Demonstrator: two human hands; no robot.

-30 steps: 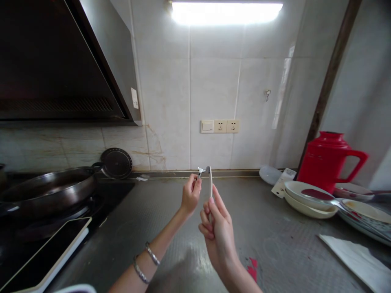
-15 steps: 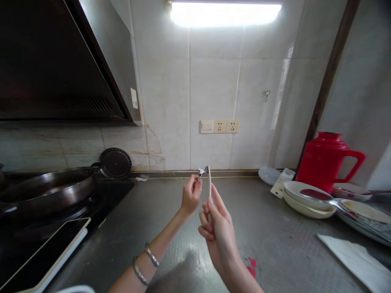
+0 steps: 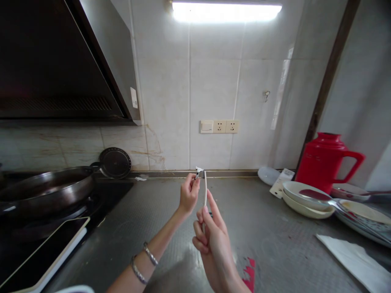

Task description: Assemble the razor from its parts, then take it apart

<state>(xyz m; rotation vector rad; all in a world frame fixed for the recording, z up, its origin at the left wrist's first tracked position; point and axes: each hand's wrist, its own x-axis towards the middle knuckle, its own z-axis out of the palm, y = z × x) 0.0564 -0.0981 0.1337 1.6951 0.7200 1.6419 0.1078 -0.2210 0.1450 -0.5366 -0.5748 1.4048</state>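
Observation:
My left hand (image 3: 188, 194) is closed on a small razor (image 3: 198, 170), its silver T-shaped head sticking up above the fingers. My right hand (image 3: 214, 240) pinches the pale handle of a toothbrush (image 3: 205, 188), held upright with its dark bristles facing left. The bristles are at the razor's head, seemingly touching it. Both hands are raised over the grey metal counter (image 3: 165, 228). Most of the razor's handle is hidden by my left fingers.
A pan (image 3: 51, 189) sits on the stove at left, beside a tablet-like device (image 3: 45, 256). At right stand a red thermos jug (image 3: 324, 162), stacked bowls (image 3: 305, 207) and a white paper sheet (image 3: 357, 260). A red patch (image 3: 250, 272) marks the counter near my right wrist.
The toothbrush has moved left and slightly down with my right hand, and its bristles now sit against or just below the razor's head. My left hand has shifted slightly left.

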